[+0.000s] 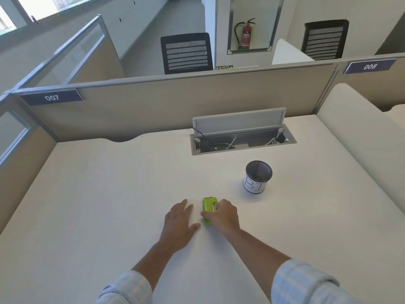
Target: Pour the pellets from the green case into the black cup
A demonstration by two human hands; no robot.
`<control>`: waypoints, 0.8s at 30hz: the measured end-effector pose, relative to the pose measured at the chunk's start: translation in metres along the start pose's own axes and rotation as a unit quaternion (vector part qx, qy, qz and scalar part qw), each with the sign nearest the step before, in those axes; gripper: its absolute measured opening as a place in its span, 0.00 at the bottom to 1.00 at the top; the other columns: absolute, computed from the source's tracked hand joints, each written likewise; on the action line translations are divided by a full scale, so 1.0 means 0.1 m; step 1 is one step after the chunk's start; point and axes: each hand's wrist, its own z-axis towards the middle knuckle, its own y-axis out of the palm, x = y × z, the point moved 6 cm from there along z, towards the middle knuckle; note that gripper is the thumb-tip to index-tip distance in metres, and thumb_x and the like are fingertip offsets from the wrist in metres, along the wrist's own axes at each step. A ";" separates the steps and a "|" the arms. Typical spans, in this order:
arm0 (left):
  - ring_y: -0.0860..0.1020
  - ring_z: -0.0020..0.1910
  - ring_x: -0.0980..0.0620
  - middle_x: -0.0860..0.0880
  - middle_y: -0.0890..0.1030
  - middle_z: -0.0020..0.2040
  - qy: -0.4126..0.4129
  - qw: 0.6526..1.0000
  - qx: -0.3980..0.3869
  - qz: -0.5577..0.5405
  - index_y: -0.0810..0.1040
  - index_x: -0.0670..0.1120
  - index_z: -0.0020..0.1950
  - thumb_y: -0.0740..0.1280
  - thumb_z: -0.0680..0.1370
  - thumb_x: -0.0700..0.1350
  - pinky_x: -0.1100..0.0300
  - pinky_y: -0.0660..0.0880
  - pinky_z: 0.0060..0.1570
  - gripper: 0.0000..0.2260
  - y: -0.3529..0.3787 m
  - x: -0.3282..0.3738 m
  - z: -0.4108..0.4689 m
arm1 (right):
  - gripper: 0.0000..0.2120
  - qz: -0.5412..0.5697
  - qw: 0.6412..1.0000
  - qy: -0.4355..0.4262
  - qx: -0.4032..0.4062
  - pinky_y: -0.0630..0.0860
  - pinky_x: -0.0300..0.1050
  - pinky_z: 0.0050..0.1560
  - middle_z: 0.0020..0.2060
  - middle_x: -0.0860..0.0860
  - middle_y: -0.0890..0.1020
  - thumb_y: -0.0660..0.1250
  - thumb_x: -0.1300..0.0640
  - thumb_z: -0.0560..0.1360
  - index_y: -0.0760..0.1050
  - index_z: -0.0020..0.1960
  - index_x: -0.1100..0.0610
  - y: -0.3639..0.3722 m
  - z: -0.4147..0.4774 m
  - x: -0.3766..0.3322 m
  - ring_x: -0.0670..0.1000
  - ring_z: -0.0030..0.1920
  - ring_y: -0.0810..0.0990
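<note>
We see the green case (pixel 207 210) lying flat on the white desk (pixel 109 194), at about six o'clock in the view. The right hand (pixel 223 215) rests on its right side, fingers curled over the top and thumb at the near left edge, gripping it. The left hand (pixel 179 218) lies flat just beside the case at nine o'clock, fingers spread, holding nothing. The black cup (pixel 258 177) stands upright at two o'clock from the case, well apart, with small dark pieces inside.
</note>
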 end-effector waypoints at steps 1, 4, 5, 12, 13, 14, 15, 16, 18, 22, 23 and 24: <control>0.52 0.88 0.45 0.48 0.51 0.90 0.007 1.000 0.001 0.016 0.58 0.49 0.88 0.63 0.85 0.62 0.47 0.53 0.85 0.35 0.05 -0.02 -0.01 | 0.27 -0.007 1.000 -0.004 0.001 0.73 0.46 0.42 0.50 0.54 0.84 0.80 0.41 0.63 0.77 0.52 0.58 0.01 0.01 0.01 0.57 0.52 0.83; 0.46 0.89 0.45 0.47 0.45 0.91 0.014 0.999 0.005 0.042 0.52 0.49 0.89 0.59 0.86 0.62 0.47 0.48 0.86 0.35 0.15 -0.02 -0.04 | 0.29 -0.028 0.999 -0.032 0.009 0.75 0.48 0.45 0.50 0.54 0.83 0.80 0.37 0.64 0.77 0.51 0.57 0.03 0.01 0.03 0.56 0.52 0.82; 0.45 0.89 0.45 0.47 0.44 0.91 0.018 0.999 0.010 0.046 0.50 0.49 0.89 0.57 0.86 0.62 0.47 0.47 0.86 0.35 0.18 -0.01 -0.04 | 0.30 -0.034 0.998 -0.045 0.015 0.75 0.49 0.48 0.51 0.53 0.82 0.79 0.35 0.64 0.77 0.52 0.57 0.02 0.01 0.04 0.56 0.53 0.81; 0.39 0.89 0.43 0.45 0.39 0.90 0.047 0.995 0.019 0.087 0.43 0.47 0.89 0.51 0.88 0.61 0.47 0.39 0.86 0.34 0.23 -0.01 -0.12 | 0.24 -0.316 0.895 -0.294 0.113 0.77 0.55 0.62 0.69 0.57 0.80 0.55 0.45 0.81 0.79 0.65 0.58 -0.20 -0.17 0.42 0.61 0.65 0.80; 0.38 0.89 0.43 0.44 0.38 0.90 0.051 0.995 0.024 0.086 0.43 0.46 0.89 0.50 0.88 0.60 0.47 0.38 0.86 0.34 0.24 0.00 -0.12 | 0.25 -0.335 0.882 -0.309 0.119 0.78 0.56 0.64 0.71 0.58 0.80 0.56 0.47 0.80 0.79 0.68 0.59 -0.21 -0.19 0.51 0.61 0.68 0.80; 0.38 0.89 0.42 0.44 0.38 0.90 0.049 0.995 0.020 0.085 0.42 0.46 0.89 0.50 0.89 0.59 0.47 0.37 0.86 0.34 0.23 0.02 -0.13 | 0.26 -0.351 0.875 -0.311 0.117 0.78 0.57 0.67 0.73 0.58 0.79 0.56 0.48 0.80 0.78 0.71 0.60 -0.21 -0.21 0.57 0.60 0.71 0.79; 0.37 0.88 0.42 0.44 0.38 0.90 0.052 0.995 0.018 0.080 0.42 0.46 0.89 0.50 0.89 0.59 0.47 0.36 0.86 0.33 0.23 0.04 -0.14 | 0.27 -0.363 0.871 -0.313 0.112 0.77 0.59 0.69 0.75 0.57 0.77 0.57 0.48 0.80 0.77 0.74 0.59 -0.20 -0.22 0.61 0.59 0.73 0.78; 0.37 0.88 0.42 0.44 0.37 0.89 0.048 0.995 0.014 0.087 0.41 0.45 0.89 0.50 0.89 0.58 0.47 0.36 0.85 0.33 0.23 0.05 -0.16 | 0.28 -0.375 0.866 -0.312 0.112 0.76 0.59 0.71 0.77 0.56 0.76 0.56 0.48 0.81 0.75 0.75 0.59 -0.21 -0.24 0.63 0.58 0.75 0.77; 0.36 0.88 0.41 0.43 0.36 0.89 0.045 0.995 0.009 0.091 0.40 0.45 0.89 0.49 0.89 0.59 0.47 0.34 0.85 0.34 0.23 0.06 -0.17 | 0.28 -0.377 0.866 -0.313 0.103 0.75 0.60 0.72 0.77 0.55 0.75 0.56 0.48 0.81 0.74 0.77 0.59 -0.19 -0.26 0.64 0.57 0.76 0.75; 0.37 0.88 0.41 0.43 0.36 0.89 0.046 0.995 -0.006 0.084 0.40 0.44 0.89 0.50 0.89 0.59 0.47 0.33 0.84 0.35 0.18 0.09 -0.16 | 0.29 -0.382 0.875 -0.289 0.075 0.75 0.59 0.72 0.78 0.55 0.75 0.55 0.48 0.80 0.74 0.76 0.59 -0.17 -0.25 0.65 0.56 0.76 0.76; 0.37 0.88 0.41 0.43 0.37 0.89 0.045 0.997 -0.007 0.058 0.41 0.44 0.89 0.50 0.89 0.59 0.47 0.35 0.85 0.34 0.13 0.09 -0.14 | 0.30 -0.381 0.876 -0.288 0.067 0.70 0.58 0.76 0.81 0.55 0.70 0.52 0.48 0.81 0.70 0.80 0.59 -0.17 -0.23 0.63 0.56 0.79 0.71; 0.39 0.89 0.42 0.43 0.38 0.90 0.049 0.994 -0.003 0.096 0.42 0.44 0.89 0.50 0.89 0.59 0.47 0.37 0.86 0.34 0.12 0.09 -0.17 | 0.31 -0.377 0.880 -0.285 0.054 0.62 0.57 0.81 0.84 0.54 0.64 0.49 0.48 0.83 0.63 0.83 0.58 -0.17 -0.21 0.62 0.55 0.83 0.64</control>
